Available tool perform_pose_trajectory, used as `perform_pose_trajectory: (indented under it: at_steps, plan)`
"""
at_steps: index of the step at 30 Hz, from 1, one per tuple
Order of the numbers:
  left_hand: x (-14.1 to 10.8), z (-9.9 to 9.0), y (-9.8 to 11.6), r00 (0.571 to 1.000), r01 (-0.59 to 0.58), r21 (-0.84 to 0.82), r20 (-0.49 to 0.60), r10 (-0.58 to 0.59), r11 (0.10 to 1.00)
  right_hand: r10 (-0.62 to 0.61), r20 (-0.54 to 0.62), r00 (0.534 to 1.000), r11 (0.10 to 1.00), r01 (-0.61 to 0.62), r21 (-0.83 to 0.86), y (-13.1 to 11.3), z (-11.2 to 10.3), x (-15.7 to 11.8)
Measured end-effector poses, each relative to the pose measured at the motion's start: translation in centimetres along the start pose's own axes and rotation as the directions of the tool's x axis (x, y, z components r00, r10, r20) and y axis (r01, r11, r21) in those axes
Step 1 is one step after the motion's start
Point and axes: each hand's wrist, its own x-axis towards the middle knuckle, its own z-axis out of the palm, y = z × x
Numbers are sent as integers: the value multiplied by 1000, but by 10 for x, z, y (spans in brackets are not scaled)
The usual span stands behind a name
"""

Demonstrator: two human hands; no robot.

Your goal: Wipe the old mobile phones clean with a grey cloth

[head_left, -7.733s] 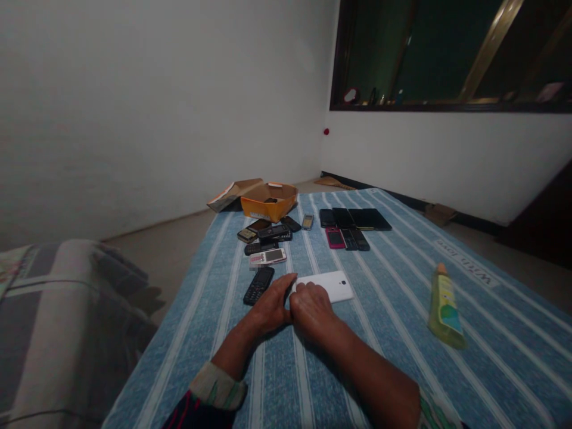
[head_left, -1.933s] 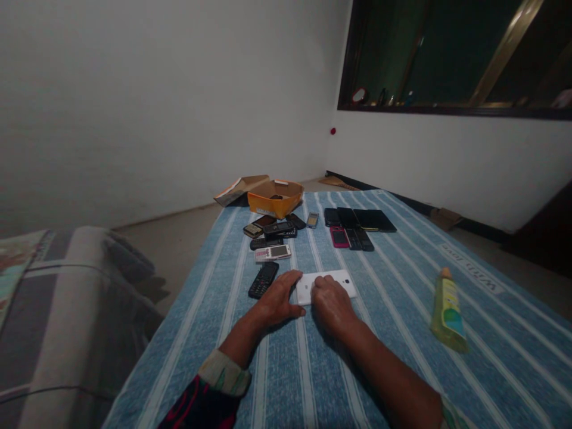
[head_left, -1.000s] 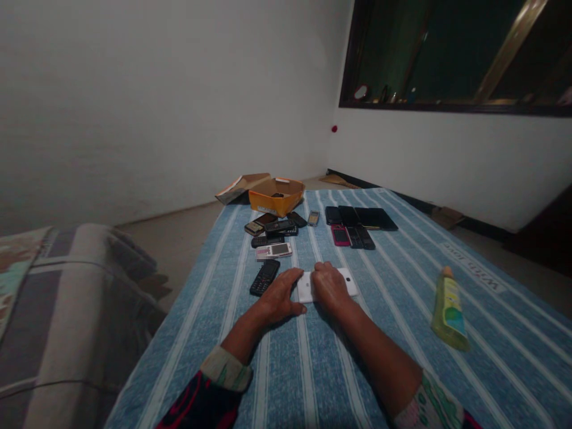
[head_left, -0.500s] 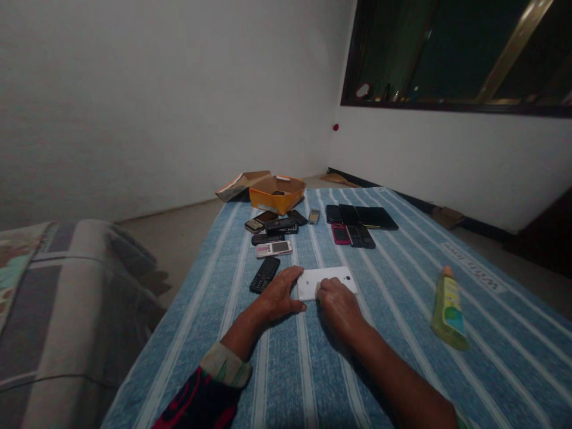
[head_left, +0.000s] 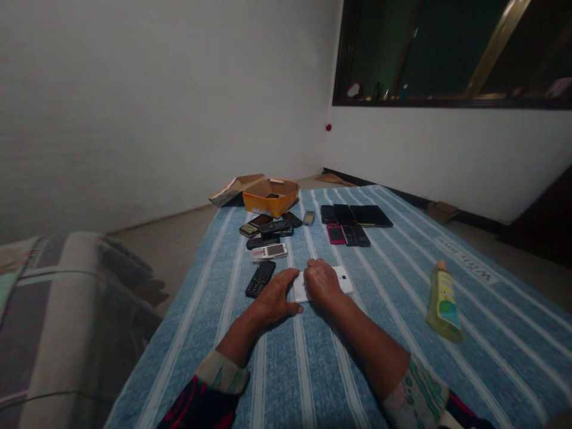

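A white smartphone lies flat, back side up, on the blue striped cloth. My left hand steadies its left end, thumb at the near corner and fingers at the far one. My right hand is closed in a fist and pressed on the phone's back; what its curled fingers hold, if anything, is hidden. Just left of my left hand lies a black keypad phone. Beyond it sits a white and pink phone.
Several dark phones lie heaped before an open orange box. On the right, more phones are lined up, among them a pink one and a dark tablet. A yellow-green bottle lies at the right.
My right fist has slid left and away from me across the phone's back, toward the far edge. The left hand stays at the phone's end. The view has shifted slightly.
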Motion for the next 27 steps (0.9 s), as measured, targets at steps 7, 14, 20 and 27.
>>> perform_pose_trajectory:
  at_steps: [7,14,20,27]
  plan:
    - [0,-1,0,999,-36,15,-5,36,999,-28,-9,1000,1000,29,13,-2,4,-9]
    - [1,-2,2,1000,-10,13,-5,10,1000,-34,-26,999,999,34,14,-5,5,-12]
    - [0,-3,3,1000,1,31,-6,-1,1000,40,-31,999,999,-39,10,8,2,-7]
    - [-1,-2,2,1000,-3,36,7,3,999,177,-19,984,984,-177,-24,38,-3,-13]
